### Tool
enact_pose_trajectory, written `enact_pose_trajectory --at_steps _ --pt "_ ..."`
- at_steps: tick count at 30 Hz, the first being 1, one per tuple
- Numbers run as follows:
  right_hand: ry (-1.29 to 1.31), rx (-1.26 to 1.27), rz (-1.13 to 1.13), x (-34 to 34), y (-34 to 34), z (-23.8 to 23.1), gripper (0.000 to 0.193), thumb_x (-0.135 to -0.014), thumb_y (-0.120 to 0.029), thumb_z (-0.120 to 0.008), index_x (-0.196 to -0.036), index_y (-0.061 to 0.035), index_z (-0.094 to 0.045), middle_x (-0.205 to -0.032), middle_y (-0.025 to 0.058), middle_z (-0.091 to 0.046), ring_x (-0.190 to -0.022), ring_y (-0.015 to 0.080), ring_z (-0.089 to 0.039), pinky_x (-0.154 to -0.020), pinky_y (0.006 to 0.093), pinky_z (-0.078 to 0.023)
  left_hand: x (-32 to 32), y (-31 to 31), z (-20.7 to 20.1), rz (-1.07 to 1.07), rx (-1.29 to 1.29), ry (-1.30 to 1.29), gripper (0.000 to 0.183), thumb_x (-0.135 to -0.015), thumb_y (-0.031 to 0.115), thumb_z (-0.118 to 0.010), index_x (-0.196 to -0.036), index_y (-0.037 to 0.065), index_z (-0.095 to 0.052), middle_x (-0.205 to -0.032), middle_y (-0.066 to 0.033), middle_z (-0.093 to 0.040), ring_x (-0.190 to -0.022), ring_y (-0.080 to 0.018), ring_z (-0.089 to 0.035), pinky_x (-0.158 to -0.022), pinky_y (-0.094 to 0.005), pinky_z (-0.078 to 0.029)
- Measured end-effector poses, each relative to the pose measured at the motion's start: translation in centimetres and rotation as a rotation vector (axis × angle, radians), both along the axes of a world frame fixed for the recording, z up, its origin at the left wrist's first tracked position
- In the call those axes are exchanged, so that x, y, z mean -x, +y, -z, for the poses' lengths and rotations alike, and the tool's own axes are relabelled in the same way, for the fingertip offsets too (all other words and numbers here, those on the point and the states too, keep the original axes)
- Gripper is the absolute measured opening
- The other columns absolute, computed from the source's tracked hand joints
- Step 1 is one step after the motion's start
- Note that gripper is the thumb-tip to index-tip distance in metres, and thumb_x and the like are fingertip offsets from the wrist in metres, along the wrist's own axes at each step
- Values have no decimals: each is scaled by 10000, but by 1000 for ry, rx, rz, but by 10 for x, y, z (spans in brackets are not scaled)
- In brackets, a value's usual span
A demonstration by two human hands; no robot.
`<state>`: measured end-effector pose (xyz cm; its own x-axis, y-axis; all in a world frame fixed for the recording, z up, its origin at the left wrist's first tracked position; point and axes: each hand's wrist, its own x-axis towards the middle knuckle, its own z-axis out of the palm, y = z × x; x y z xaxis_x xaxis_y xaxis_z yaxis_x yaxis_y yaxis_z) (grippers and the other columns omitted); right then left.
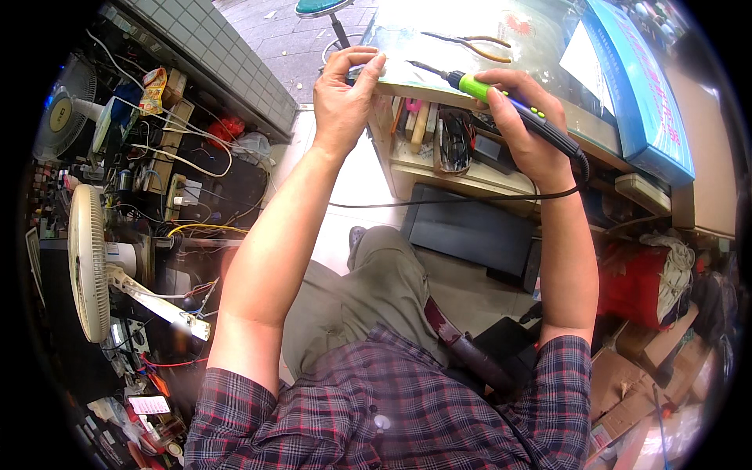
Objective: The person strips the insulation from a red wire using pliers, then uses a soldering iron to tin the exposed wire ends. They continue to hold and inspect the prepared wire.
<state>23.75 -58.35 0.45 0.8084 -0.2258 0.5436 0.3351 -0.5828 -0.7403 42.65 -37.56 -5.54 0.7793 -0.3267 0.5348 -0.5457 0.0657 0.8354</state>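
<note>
At the near left corner of the glass-topped counter (pixel 540 59), my left hand (pixel 345 102) is closed, thumb and forefinger pressed together. What it pinches, if anything, is too small to make out. My right hand (pixel 533 117) grips a green and black soldering iron (pixel 475 86) with a dark cable. The iron points left, its thin tip a short way from my left fingertips, over the counter's near edge. Just beyond the iron, a pair of pliers (pixel 489 48) with yellow-brown handles lies on the counter.
A blue box (pixel 638 102) stands on the counter's right. Below are shelves (pixel 462 178) of tools and a black case (pixel 470 235). To my left are a white fan (pixel 88 262), cables and cluttered electronics. Cardboard boxes (pixel 627 384) lie right. A green stool (pixel 321 8) stands beyond.
</note>
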Motion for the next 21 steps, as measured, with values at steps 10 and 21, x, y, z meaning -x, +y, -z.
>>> enact_pose_trajectory --at_steps 10,21 --pt "-35 -7 -3 -1 1 1 262 -1015 -204 -696 -1203 -39 -775 -940 72 -754 -852 121 -716 -791 284 -573 -1 0 1 9 9 4 188 -1026 209 -805 -1080 29 -810 -1246 -59 -735 -1175 -157 -643 -1042 -316 -505" --pt "-60 32 -2 -2 -1 3 270 -1014 -219 -696 -1201 -41 -776 -938 78 -753 -843 133 -716 -782 281 -569 -2 0 2 8 -4 -1 222 -1046 245 -783 -1111 34 -804 -1255 -55 -733 -1173 -150 -641 -1036 -315 -508"
